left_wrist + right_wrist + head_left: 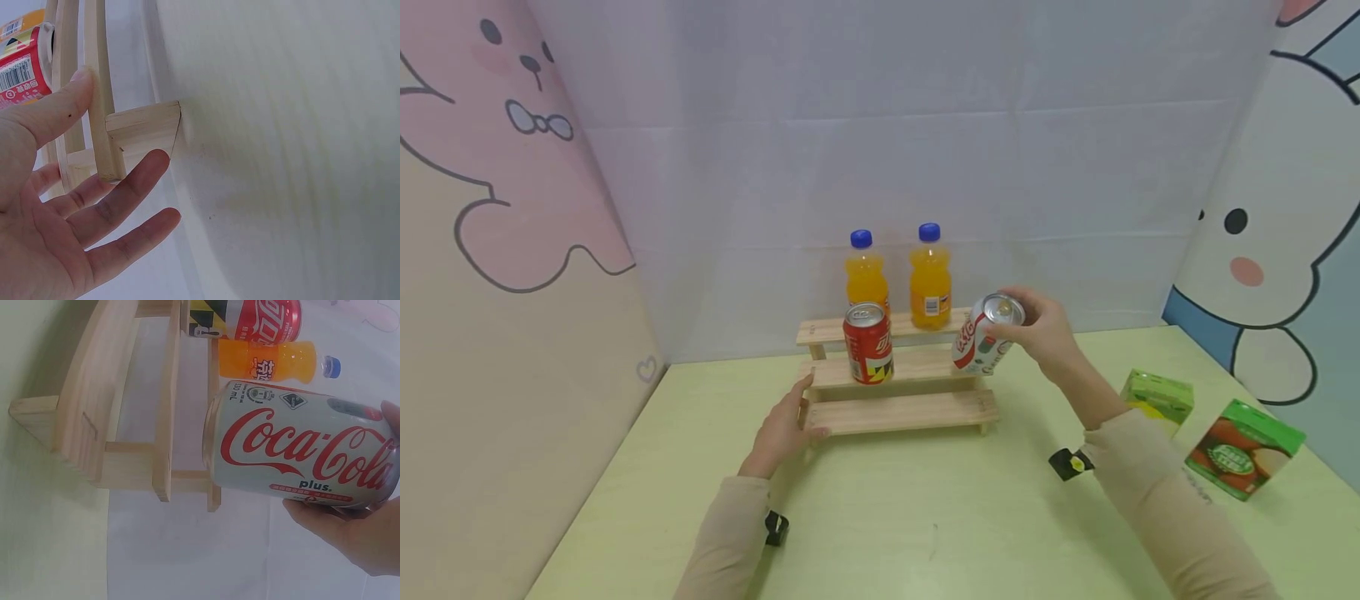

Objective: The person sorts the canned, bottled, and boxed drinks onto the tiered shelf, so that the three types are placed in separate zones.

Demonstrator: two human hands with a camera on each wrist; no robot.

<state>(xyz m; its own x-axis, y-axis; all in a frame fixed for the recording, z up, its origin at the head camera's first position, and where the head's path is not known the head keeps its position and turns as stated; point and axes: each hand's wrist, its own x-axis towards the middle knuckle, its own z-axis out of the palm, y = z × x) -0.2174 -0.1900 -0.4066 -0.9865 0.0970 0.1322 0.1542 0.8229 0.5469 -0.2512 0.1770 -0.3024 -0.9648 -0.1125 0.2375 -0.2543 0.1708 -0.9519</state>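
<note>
Right hand (1047, 335) grips white can (973, 346) at rack (902, 412)'s right end; left hand (781, 435), fingers extended, touches its left end.

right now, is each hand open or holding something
Left hand: open, thumb touching the rack.
Right hand: closed, holding the white can.
</note>
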